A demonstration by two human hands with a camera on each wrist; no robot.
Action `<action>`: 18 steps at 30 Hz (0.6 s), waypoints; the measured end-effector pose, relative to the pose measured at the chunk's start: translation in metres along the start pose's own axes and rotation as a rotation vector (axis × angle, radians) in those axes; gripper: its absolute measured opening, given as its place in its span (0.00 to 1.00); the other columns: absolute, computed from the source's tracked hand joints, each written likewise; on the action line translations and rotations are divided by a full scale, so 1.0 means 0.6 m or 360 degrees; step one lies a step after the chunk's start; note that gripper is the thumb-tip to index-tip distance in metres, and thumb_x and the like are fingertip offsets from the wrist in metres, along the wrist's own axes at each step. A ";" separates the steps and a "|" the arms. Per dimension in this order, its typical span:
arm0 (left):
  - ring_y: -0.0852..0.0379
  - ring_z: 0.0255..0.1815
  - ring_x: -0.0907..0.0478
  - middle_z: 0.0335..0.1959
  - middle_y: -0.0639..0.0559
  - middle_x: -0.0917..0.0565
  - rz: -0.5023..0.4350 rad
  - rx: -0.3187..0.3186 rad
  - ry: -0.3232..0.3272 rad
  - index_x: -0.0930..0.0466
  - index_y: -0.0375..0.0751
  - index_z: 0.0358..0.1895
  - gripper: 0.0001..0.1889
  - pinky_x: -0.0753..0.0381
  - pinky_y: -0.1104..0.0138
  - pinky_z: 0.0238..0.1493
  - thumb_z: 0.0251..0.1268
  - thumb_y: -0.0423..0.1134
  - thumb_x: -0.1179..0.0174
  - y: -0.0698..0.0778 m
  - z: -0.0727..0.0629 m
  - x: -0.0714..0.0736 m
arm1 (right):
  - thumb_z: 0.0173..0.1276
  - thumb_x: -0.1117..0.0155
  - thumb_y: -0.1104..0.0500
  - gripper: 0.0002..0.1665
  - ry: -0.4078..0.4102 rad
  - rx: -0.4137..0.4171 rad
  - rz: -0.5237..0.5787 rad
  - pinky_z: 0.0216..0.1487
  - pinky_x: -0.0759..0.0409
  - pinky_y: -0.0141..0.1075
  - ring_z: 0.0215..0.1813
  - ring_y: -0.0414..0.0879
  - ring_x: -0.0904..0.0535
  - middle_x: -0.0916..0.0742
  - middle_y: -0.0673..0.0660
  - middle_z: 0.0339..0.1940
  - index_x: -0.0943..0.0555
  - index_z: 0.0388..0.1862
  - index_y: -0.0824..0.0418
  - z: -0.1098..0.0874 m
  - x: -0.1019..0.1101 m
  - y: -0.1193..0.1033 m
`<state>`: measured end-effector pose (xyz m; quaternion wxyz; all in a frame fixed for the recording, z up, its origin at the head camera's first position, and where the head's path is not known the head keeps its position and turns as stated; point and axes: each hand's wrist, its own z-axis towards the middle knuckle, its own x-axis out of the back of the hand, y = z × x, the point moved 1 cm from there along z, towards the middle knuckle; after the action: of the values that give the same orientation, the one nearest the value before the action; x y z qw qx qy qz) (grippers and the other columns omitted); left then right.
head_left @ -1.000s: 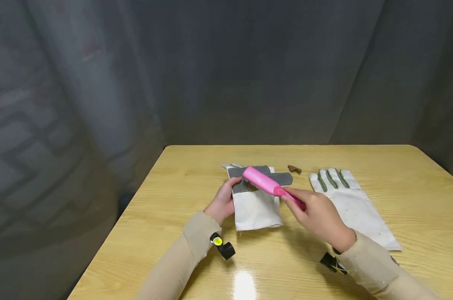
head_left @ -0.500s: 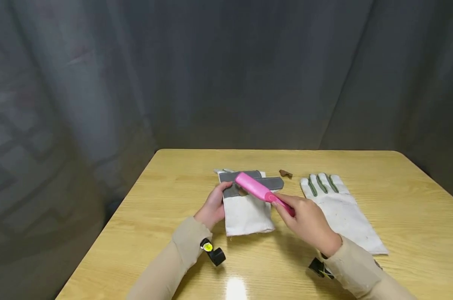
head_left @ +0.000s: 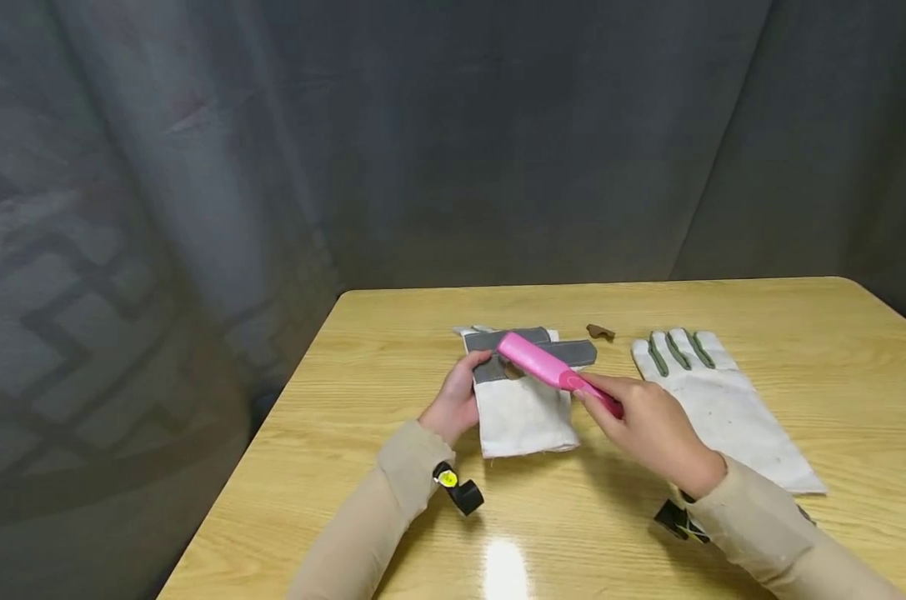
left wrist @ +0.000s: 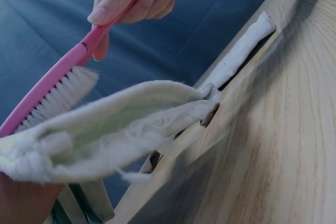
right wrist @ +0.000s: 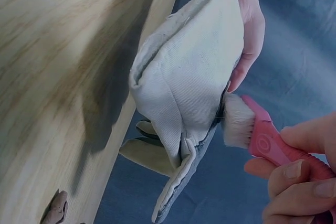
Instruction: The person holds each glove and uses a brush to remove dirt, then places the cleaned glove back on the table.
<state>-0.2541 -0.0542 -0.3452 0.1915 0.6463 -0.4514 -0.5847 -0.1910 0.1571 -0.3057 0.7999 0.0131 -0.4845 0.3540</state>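
Note:
My left hand (head_left: 457,403) grips the side of a white work glove (head_left: 526,419) with grey patches, its thumb on top and the other fingers hidden beneath. The glove is held above the table, its frayed cuff opening (left wrist: 131,119) facing me. In my right hand (head_left: 651,425) is a pink brush (head_left: 535,360), held by its handle with the thumb along it. Its white bristles (right wrist: 237,121) meet the glove's grey palm side in the right wrist view. Beside the brush head, a small brown patch (head_left: 513,371) shows on the grey.
A second white glove (head_left: 730,412) with green strips between its fingers lies flat on the wooden table (head_left: 332,417) at the right. A small brown scrap (head_left: 600,332) lies behind the held glove. A dark curtain (head_left: 498,150) hangs beyond the table's far edge.
The camera view shifts left and then back right. Both hands keep their holds on the glove and the brush, and the brush stays over the grey part.

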 end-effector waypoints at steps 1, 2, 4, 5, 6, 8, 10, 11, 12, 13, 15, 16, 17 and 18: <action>0.58 0.49 0.29 0.52 0.47 0.29 0.0000 -0.0004 0.0008 0.46 0.33 0.68 0.26 0.33 0.64 0.64 0.71 0.41 0.68 0.000 0.000 0.001 | 0.61 0.36 0.60 0.14 -0.0001 0.0003 0.0001 0.16 0.47 0.24 0.16 0.30 0.48 0.37 0.44 0.11 0.16 0.44 0.63 0.001 0.000 0.000; 0.58 0.50 0.29 0.53 0.47 0.29 0.0001 -0.0012 0.0010 0.47 0.33 0.68 0.26 0.33 0.64 0.65 0.71 0.41 0.68 0.001 0.000 0.001 | 0.61 0.36 0.60 0.14 -0.0002 0.0004 0.0001 0.16 0.47 0.24 0.16 0.30 0.48 0.37 0.44 0.11 0.16 0.44 0.63 0.001 0.000 0.000; 0.58 0.51 0.29 0.56 0.46 0.30 -0.0004 -0.0023 0.0009 0.48 0.34 0.69 0.26 0.34 0.64 0.65 0.71 0.40 0.68 0.001 -0.001 0.001 | 0.61 0.36 0.59 0.14 -0.0001 0.0005 -0.0002 0.16 0.47 0.24 0.16 0.30 0.48 0.37 0.44 0.11 0.16 0.44 0.63 0.002 0.001 0.000; 0.58 0.52 0.30 0.57 0.45 0.31 -0.0005 -0.0027 0.0009 0.48 0.34 0.70 0.26 0.34 0.64 0.66 0.71 0.40 0.68 0.002 -0.001 0.002 | 0.61 0.36 0.59 0.14 0.0000 0.0006 -0.0002 0.16 0.48 0.24 0.16 0.30 0.48 0.37 0.44 0.11 0.16 0.44 0.63 0.003 0.000 0.000; 0.58 0.51 0.29 0.56 0.46 0.30 0.0002 -0.0032 0.0013 0.48 0.34 0.69 0.26 0.33 0.65 0.64 0.71 0.40 0.67 0.002 -0.002 0.002 | 0.61 0.36 0.59 0.14 0.0000 0.0007 -0.0001 0.16 0.48 0.24 0.16 0.30 0.48 0.37 0.44 0.11 0.16 0.44 0.63 0.003 0.000 -0.001; 0.57 0.53 0.30 0.58 0.44 0.30 0.0003 -0.0036 0.0003 0.48 0.34 0.70 0.26 0.33 0.64 0.65 0.71 0.40 0.68 0.002 -0.003 0.003 | 0.61 0.37 0.59 0.14 -0.0003 0.0006 0.0003 0.16 0.48 0.24 0.16 0.31 0.48 0.37 0.44 0.11 0.16 0.44 0.63 0.002 0.000 -0.002; 0.53 0.59 0.32 0.62 0.41 0.32 0.0010 -0.0023 -0.0032 0.50 0.34 0.70 0.27 0.36 0.61 0.69 0.71 0.40 0.69 0.001 -0.003 0.003 | 0.62 0.37 0.59 0.14 -0.0005 -0.0001 0.0006 0.16 0.48 0.24 0.16 0.30 0.48 0.37 0.44 0.11 0.16 0.45 0.63 0.000 0.002 -0.003; 0.51 0.62 0.33 0.64 0.39 0.33 0.0018 -0.0017 -0.0049 0.50 0.33 0.70 0.27 0.38 0.60 0.70 0.71 0.40 0.70 0.001 -0.003 0.003 | 0.61 0.37 0.59 0.14 -0.0004 -0.0006 0.0010 0.16 0.48 0.24 0.16 0.30 0.48 0.37 0.44 0.11 0.16 0.45 0.63 -0.001 0.003 -0.003; 0.49 0.64 0.35 0.66 0.37 0.35 0.0024 -0.0008 -0.0065 0.51 0.33 0.70 0.27 0.39 0.59 0.71 0.71 0.41 0.70 0.001 -0.003 0.002 | 0.61 0.36 0.58 0.14 -0.0001 -0.0010 0.0010 0.16 0.48 0.24 0.16 0.30 0.48 0.38 0.44 0.11 0.16 0.45 0.63 -0.002 0.004 -0.003; 0.47 0.68 0.39 0.69 0.36 0.39 0.0014 -0.0002 -0.0067 0.52 0.34 0.71 0.27 0.43 0.58 0.74 0.71 0.41 0.70 0.002 -0.004 0.001 | 0.61 0.36 0.58 0.14 0.0001 -0.0011 0.0011 0.16 0.48 0.24 0.16 0.30 0.49 0.38 0.44 0.11 0.16 0.45 0.63 -0.002 0.006 -0.003; 0.45 0.71 0.44 0.71 0.35 0.44 -0.0009 0.0006 -0.0066 0.54 0.34 0.72 0.28 0.46 0.56 0.75 0.71 0.41 0.70 0.004 -0.004 -0.001 | 0.61 0.36 0.59 0.15 0.0014 -0.0013 0.0010 0.16 0.48 0.24 0.16 0.30 0.49 0.38 0.44 0.11 0.16 0.45 0.63 -0.003 0.007 -0.004; 0.45 0.72 0.44 0.71 0.35 0.44 -0.0020 0.0006 -0.0055 0.54 0.35 0.72 0.28 0.47 0.56 0.75 0.71 0.41 0.70 0.005 -0.005 -0.001 | 0.61 0.36 0.59 0.15 0.0018 -0.0015 0.0010 0.16 0.48 0.24 0.16 0.30 0.49 0.38 0.44 0.11 0.16 0.45 0.62 -0.003 0.007 -0.004; 0.45 0.72 0.44 0.72 0.36 0.44 -0.0037 0.0009 -0.0038 0.54 0.35 0.72 0.28 0.47 0.57 0.75 0.71 0.41 0.69 0.006 -0.006 0.000 | 0.60 0.36 0.59 0.15 0.0023 -0.0016 0.0008 0.16 0.48 0.24 0.16 0.30 0.49 0.38 0.44 0.11 0.16 0.46 0.62 -0.003 0.007 -0.004; 0.46 0.71 0.44 0.72 0.36 0.43 -0.0058 0.0011 -0.0016 0.54 0.36 0.72 0.28 0.47 0.57 0.76 0.71 0.41 0.69 0.006 -0.007 0.000 | 0.60 0.35 0.59 0.15 0.0024 -0.0016 0.0007 0.16 0.49 0.24 0.16 0.30 0.49 0.38 0.44 0.11 0.16 0.46 0.62 -0.003 0.007 -0.004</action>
<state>-0.2518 -0.0574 -0.3414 0.1764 0.6521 -0.4424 -0.5898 -0.1868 0.1584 -0.3026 0.8027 0.0053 -0.4802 0.3535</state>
